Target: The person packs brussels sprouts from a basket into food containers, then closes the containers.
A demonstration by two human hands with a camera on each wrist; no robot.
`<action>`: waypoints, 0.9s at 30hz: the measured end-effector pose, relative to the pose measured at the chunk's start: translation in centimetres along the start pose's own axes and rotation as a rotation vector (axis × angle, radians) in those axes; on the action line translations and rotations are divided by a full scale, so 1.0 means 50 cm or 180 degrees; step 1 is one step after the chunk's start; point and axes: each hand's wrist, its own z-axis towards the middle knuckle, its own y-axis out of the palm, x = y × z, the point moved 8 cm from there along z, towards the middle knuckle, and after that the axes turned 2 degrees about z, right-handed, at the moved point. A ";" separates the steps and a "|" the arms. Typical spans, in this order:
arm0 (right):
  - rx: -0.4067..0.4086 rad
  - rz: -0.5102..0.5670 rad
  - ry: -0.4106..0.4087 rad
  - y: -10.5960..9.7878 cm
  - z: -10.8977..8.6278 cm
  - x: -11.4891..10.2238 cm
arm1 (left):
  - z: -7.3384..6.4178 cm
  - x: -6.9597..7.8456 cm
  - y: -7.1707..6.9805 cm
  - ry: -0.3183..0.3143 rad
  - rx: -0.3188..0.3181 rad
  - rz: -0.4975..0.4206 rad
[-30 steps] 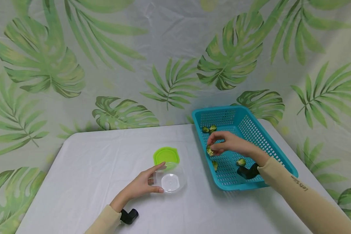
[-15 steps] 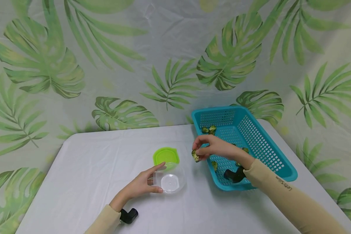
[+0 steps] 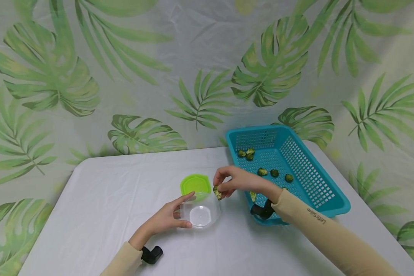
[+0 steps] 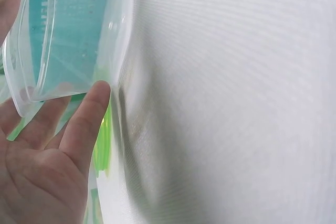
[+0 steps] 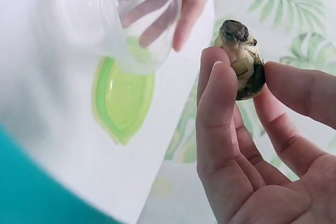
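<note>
My right hand [image 3: 239,180] pinches a Brussels sprout [image 3: 217,192] between thumb and fingertips, just right of a clear plastic container [image 3: 209,210]. In the right wrist view the sprout [image 5: 243,64] shows its dark cut end and pale green leaves. My left hand [image 3: 167,216] holds the container from its left side, thumb at the near edge and fingers at the far edge. The left wrist view shows fingertips [image 4: 98,92] against the container's clear wall. Behind the container lies a bright green lid [image 3: 193,184], partly seen through the plastic.
A turquoise perforated basket [image 3: 310,205] stands on the right of the white-covered table [image 3: 124,191], several Brussels sprouts [image 3: 262,171] inside it. My right forearm crosses its near left corner. A leaf-patterned cloth [image 3: 200,96] hangs behind the table's far edge.
My right hand has lifted the sprout out of the basket and carried it left to the container's side. My left hand and the container have stayed in place.
</note>
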 end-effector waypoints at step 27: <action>-0.0105 -0.0337 0.0381 0.090 0.063 0.026 | -0.002 -0.007 0.000 0.0011 -0.0042 -0.0066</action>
